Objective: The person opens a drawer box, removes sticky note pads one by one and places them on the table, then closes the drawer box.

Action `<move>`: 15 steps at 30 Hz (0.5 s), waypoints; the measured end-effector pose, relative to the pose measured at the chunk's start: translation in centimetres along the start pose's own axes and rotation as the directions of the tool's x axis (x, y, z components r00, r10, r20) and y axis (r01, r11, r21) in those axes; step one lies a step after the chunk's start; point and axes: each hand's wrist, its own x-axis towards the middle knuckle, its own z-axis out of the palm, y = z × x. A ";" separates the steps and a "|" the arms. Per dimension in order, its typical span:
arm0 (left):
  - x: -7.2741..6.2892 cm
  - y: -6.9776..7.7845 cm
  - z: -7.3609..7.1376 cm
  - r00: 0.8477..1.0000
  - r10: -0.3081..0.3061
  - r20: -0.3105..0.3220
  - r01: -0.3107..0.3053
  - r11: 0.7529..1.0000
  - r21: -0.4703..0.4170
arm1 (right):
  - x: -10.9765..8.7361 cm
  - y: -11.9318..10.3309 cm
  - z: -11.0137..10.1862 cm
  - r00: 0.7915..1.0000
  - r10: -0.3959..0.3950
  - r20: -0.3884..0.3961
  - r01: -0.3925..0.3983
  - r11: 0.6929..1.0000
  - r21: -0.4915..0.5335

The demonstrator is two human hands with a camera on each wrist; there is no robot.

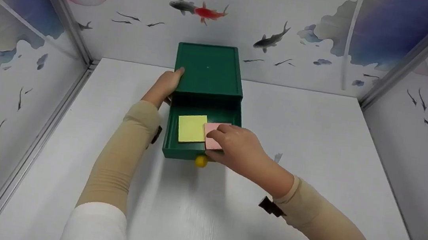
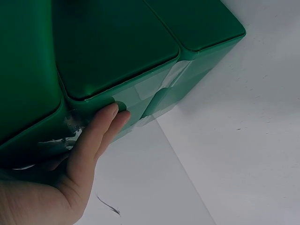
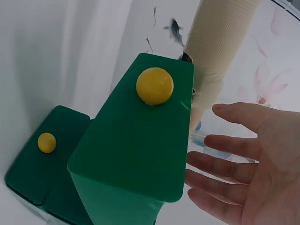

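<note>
Pink square paper pad, inside the pulled-out green plastic drawer, right side, near its front wall. Head view: I read the right hand as the nearer by far; it comes over the drawer's right wall, its fingers bent across the pad, so the pad lies under and just left of the knuckles. Near-square, no long axis to line up with; one edge meets or slightly overlaps a yellow square paper pad on its left. Left hand lies along the left side of the green plastic box, thumb at its top edge. All of it stands on a white tabletop.

Left wrist view: fingers straight, flat to the box's side, by clear tape; I judge it a brace, well apart from the pad.

Right wrist view: thumb and fingers spread, gaps between, fingertips at the drawer's edge beyond its round yellow knob. Pad out of sight here, so I can't tell how firmly they touch it. For my next move, I'd watch that fingertip-to-pad gap.
</note>
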 end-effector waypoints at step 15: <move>-0.2 0.0 -0.1 1.000 -0.001 0.012 0.002 1.000 -0.019 | 5.4 3.5 -1.1 0.806 0.169 0.568 -0.301 0.942 0.147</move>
